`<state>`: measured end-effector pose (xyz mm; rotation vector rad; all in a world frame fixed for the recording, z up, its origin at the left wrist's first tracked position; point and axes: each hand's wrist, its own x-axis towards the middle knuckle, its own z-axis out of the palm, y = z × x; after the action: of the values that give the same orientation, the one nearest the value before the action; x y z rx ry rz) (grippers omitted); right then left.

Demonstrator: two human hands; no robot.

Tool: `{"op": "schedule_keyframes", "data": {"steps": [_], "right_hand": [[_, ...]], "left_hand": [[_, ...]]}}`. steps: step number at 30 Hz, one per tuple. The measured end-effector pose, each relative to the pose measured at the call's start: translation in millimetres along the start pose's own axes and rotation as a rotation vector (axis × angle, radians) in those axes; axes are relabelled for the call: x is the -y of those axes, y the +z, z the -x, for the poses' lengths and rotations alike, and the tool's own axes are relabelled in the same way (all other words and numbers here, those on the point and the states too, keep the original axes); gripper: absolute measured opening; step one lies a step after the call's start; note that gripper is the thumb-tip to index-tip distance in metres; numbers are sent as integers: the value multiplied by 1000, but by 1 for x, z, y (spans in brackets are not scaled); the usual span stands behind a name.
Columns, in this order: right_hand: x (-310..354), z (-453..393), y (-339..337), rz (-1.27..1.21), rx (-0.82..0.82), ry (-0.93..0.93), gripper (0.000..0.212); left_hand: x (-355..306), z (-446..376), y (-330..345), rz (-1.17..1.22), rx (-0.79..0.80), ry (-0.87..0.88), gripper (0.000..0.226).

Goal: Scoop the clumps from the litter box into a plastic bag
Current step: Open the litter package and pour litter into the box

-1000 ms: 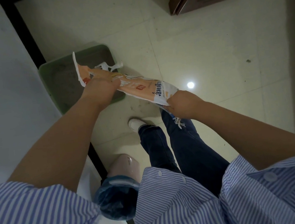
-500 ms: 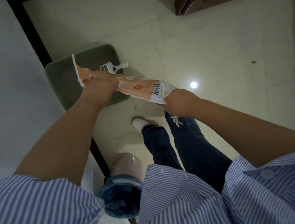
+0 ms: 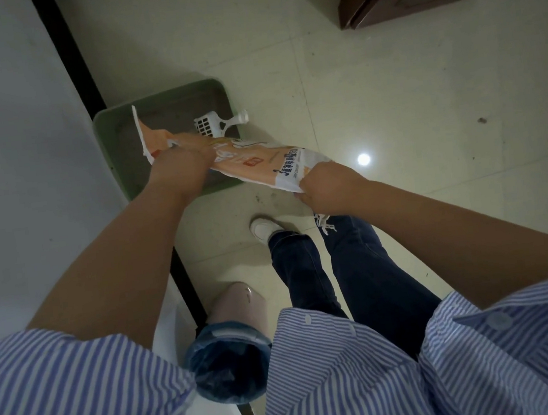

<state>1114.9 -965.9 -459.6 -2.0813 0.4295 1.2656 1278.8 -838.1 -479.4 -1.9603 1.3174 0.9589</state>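
- Over by the pale wall, the green plastic litter box (image 3: 108, 138) sits on the tiled floor with grey litter inside and no clumps scooped yet.
- Left hand (image 3: 180, 170) grips the upper end of the orange-and-white printed plastic bag (image 3: 260, 164), fingers curled round it, above the box.
- White slotted plastic scoop (image 3: 211, 127) lies propped on the box's right rim, untouched; it shows more fully now than a second ago.
- Right hand (image 3: 323, 185) clutches the bag's lower end; the bag is stretched flat between both hands exactly as before, mouth not opened.
- Below, a pink bin with a blue liner (image 3: 229, 364) waits near the feet. My read: opening the bag comes next.
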Motion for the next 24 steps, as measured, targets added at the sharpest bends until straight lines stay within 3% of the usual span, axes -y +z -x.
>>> {"op": "schedule_keyframes", "data": {"steps": [17,24], "right_hand": [[21,-13,11,55,-4,-13,33],[15,0,18,89,63,4,35]], "left_hand": [[12,20,24,126,50,-110,28],[-1,20,36,125,52,-62,33]]}}
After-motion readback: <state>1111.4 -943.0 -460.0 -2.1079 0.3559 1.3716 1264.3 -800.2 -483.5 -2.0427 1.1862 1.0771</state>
